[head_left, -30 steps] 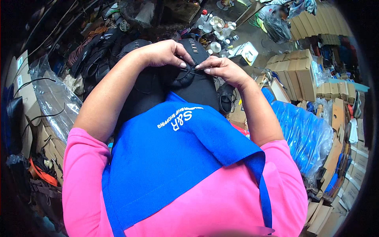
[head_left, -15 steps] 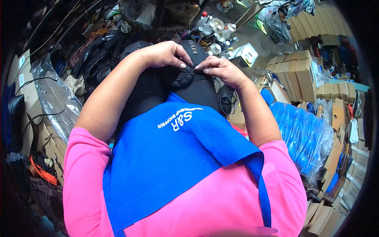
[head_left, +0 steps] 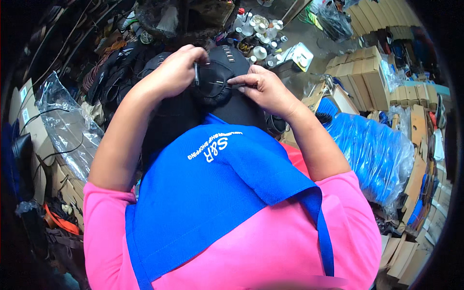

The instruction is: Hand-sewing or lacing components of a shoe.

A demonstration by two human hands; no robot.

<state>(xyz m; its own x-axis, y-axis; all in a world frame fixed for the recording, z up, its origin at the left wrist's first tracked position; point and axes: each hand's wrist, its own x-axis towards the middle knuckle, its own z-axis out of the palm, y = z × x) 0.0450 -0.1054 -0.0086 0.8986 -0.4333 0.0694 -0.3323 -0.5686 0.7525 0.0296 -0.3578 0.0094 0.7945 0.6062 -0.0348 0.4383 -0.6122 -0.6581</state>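
Observation:
A black shoe-like piece (head_left: 212, 93) with a rounded, open top rests on my black-clad lap between the knees. Above its left side is my left hand (head_left: 181, 72), its fingers curled around a slim dark tool (head_left: 196, 75) that points downward. On the right edge of the piece my right hand (head_left: 258, 87) is closed in a pinch. A thin, shiny needle-like line (head_left: 218, 83) runs across the opening near those fingertips; whether it is thread or metal I cannot tell. What the right fingertips grip is partly hidden.
Several white bottles (head_left: 261, 38) stand ahead on the floor beside a white container (head_left: 299, 57). Cardboard boxes (head_left: 360, 79) and a blue bundle in clear plastic (head_left: 369, 154) lie to the right. Clear plastic sheeting (head_left: 67, 125) and a dark pile (head_left: 116, 72) are at the left.
My left hand has lifted away from the right hand, up and to the left, and the dark tool now shows in it. The right hand has shifted slightly, staying at the black piece's edge.

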